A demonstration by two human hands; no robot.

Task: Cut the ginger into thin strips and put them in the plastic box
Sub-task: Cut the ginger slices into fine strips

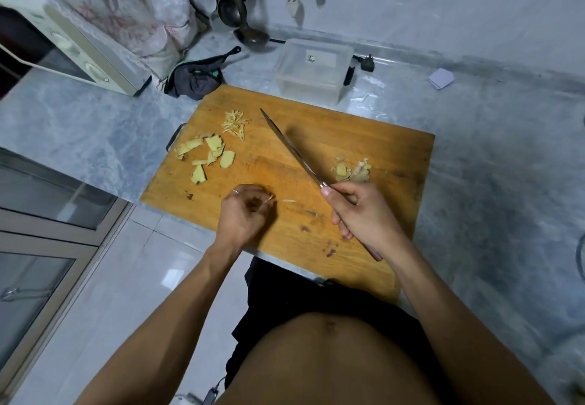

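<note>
Judging from the board, you are partway through: only a small heap of ginger strips lies finished near the far left of the cutting board. Just nearer to you sit several flat ginger slices, not yet cut into strips, and off to the right, beside the blade, rests a knobbly ginger remnant that looks like trimmings or an uncut end; you cannot tell which.

Your left hand hovers low over the near edge of the board, its fingers curled in and seemingly pinching one thin sliver, with another pale sliver lying just beside it on the wood. Your right hand is wrapped firmly round the handle of the knife, whose blade angles away across the middle of the board.

Beyond the board, on the worktop, the plastic box appears to hold no ginger, so slicing the remaining pieces and transferring everything is left.
</note>
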